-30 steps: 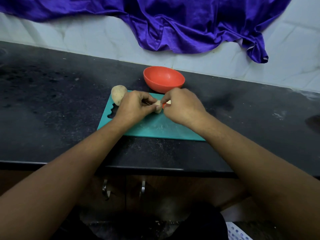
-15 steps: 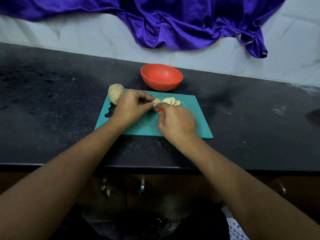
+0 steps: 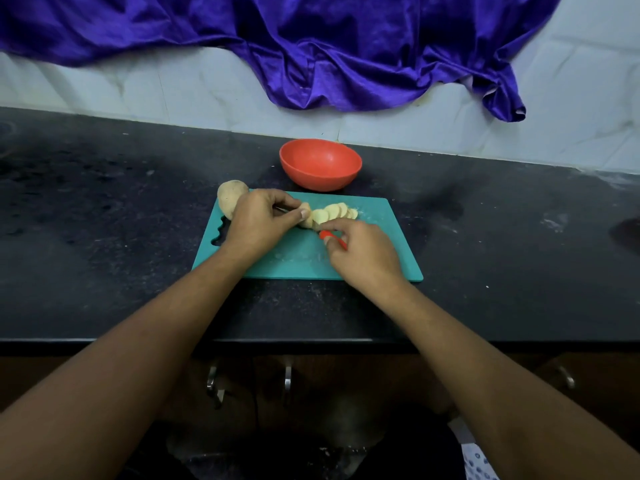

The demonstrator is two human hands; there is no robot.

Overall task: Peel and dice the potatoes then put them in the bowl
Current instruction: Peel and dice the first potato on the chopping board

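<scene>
From the head camera, looking down: a teal cutting board [image 3: 381, 244] lies flat on a dark counter [image 3: 104, 237], its cut-out grip at the left end. The left hand [image 3: 258, 223] rests on the left part of the board. Its fingers [image 3: 285, 201] are curled, and with the thumb they pinch the uncut end of a peeled potato piece [image 3: 306, 220]. Touching that piece on its right, a row of pale round slices [image 3: 334, 213] leans overlapping across the middle of the board.

The right hand [image 3: 363, 252] sits just in front of the slices. Its fingers [image 3: 337, 226] are curled round a knife [image 3: 332, 238] with a red handle, of which only a short red stretch shows. I cannot make out the blade.

A whole potato [image 3: 230, 199] with its skin on lies at the far left corner of the board, partly behind the left hand. An orange-red bowl [image 3: 320, 164] stands upright on the counter just behind the board, apart from the slices.

Behind the counter is a pale tiled wall [image 3: 173, 91] with a shiny purple cloth [image 3: 329, 46] draped over it. Below the counter edge, metal cabinet handles [image 3: 287, 379] show between the two forearms.
</scene>
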